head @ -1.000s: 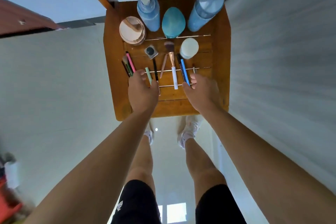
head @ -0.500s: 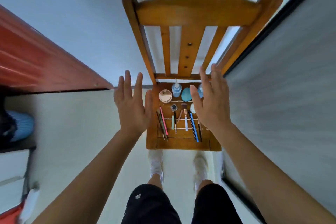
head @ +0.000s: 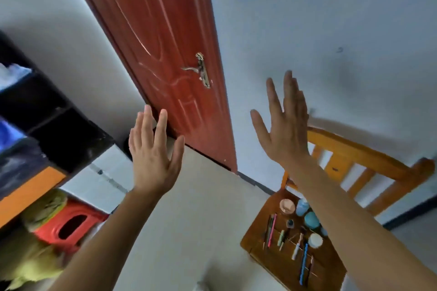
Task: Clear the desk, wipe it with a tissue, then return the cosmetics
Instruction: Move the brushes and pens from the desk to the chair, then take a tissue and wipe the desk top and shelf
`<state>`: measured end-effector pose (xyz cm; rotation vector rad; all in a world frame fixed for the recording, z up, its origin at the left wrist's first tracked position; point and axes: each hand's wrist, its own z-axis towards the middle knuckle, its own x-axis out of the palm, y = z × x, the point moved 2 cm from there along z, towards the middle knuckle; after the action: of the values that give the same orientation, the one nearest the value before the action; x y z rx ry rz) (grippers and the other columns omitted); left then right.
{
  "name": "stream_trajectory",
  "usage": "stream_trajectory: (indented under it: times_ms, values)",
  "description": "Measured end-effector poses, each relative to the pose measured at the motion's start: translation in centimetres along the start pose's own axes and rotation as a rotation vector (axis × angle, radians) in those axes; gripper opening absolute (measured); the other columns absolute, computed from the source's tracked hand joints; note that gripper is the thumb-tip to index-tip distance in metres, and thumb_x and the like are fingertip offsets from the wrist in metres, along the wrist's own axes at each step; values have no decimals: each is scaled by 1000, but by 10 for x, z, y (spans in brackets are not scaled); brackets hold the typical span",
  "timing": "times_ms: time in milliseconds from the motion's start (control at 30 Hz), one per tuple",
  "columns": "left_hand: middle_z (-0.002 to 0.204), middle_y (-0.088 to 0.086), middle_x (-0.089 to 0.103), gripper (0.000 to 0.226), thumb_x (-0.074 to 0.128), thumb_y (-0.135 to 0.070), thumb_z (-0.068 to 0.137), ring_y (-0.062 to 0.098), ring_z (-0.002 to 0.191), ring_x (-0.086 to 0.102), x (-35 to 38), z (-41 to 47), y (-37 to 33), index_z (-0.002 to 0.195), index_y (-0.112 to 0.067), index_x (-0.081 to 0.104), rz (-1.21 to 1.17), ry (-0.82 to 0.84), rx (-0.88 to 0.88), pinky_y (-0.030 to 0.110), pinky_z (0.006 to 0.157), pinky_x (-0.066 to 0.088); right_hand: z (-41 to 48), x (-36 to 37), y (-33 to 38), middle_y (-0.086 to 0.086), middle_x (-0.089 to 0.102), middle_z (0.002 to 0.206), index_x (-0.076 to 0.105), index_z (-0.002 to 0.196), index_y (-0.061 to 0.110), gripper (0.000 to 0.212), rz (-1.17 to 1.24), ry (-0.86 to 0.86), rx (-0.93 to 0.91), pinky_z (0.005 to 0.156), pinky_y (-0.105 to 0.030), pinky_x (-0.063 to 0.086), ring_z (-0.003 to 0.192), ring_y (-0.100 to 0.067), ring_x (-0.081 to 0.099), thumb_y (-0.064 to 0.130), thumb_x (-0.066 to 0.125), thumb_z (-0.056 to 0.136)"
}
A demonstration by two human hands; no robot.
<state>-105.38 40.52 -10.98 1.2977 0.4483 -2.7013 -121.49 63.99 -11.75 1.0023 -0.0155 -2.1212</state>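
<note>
Two empty hands, fingers spread: left hand (head: 151, 160), right hand (head: 286, 134).
Just lifted off the cosmetics (head: 315, 240) on the chair seat (head: 256, 231); wiping's probably next.

Bare forearms run into the left hand (head: 152, 160) and right hand (head: 286, 130).

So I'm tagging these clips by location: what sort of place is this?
Probably a room in a home, perhaps a bedroom: a red panelled door with a lever handle, a wooden chair with cosmetics laid out on its seat, and a red plastic stool on the floor.
</note>
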Motion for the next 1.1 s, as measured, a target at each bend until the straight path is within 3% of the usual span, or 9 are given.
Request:
stream_trajectory:
  times_ms: [100,233,367,633,900,1100]
  values:
    - [162,16,18,63,42,-46,100,35,151,13,-44,-19,47,153,-13,31,29,-50,-80,58,117,22,9,15,57,-19,7,166,23,159,15,67,97,16,-94,122,-53,19,154,-34,11,50,39,104]
    - [166,7,7,66,33,-53,100,24,153,2,-98,-37,124,157,-22,21,87,-81,-199,50,121,14,23,44,153,-15,6,167,20,160,18,68,183,9,-247,123,-49,17,154,-31,12,50,42,103]
    - [166,5,7,66,34,-52,100,23,153,4,-157,-60,216,157,-22,21,151,-141,-244,53,120,19,41,84,262,-15,5,167,21,159,19,69,225,33,-346,122,-52,19,154,-30,10,52,40,103]
    - [164,9,14,65,37,-51,98,28,152,11,-256,-82,386,154,-20,28,261,-211,-350,57,116,23,71,157,455,-13,0,168,18,160,20,70,315,86,-386,122,-53,19,154,-32,9,56,34,102]
    - [165,9,13,66,34,-53,99,26,153,10,-239,-57,473,155,-20,27,228,-196,-403,54,118,22,80,240,530,-10,-1,168,7,160,28,70,339,180,-501,122,-49,22,155,-26,8,59,33,102]
    - [163,12,17,65,36,-51,98,31,151,15,-196,0,538,153,-19,30,247,-151,-400,55,115,26,119,327,551,-10,5,168,14,159,29,69,349,228,-485,121,-45,21,153,-28,14,62,29,101]
